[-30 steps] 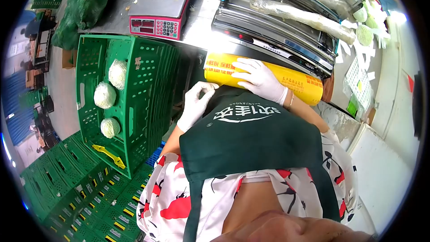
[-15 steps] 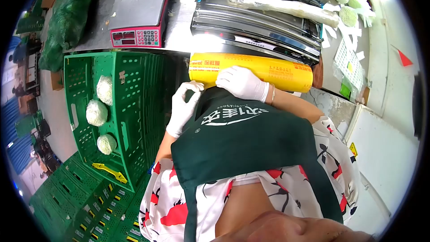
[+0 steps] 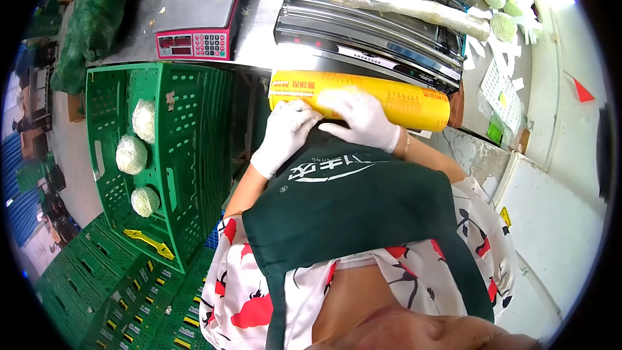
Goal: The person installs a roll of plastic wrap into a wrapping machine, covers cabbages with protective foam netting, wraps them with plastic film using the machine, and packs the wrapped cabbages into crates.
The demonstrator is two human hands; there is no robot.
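A yellow roll with red print [image 3: 414, 105] lies crosswise between the dark green apron and the wrapping machine. At its near left side is my left hand [image 3: 288, 131], in a white glove, its fingers closed in a pinch; what they hold, if anything, is too small to make out. My right hand [image 3: 366, 116], also gloved, rests over the front of the roll. Its fingers are smeared by motion, with the thumb pointing toward my left hand.
A green crate [image 3: 170, 175] with three netted, pale round vegetables [image 3: 131, 155] stands at the left. Behind it are a red scale [image 3: 193, 45] and green net sacks [image 3: 91, 26]. The wrapping machine [image 3: 389, 58] carries a long plastic-wrapped piece [image 3: 414, 11]. Stacked crates fill the lower left.
My left hand has moved right along the roll's near edge, closer to my right hand. My right hand has shifted slightly and its fingers are blurred. The view has also shifted since the first frame.
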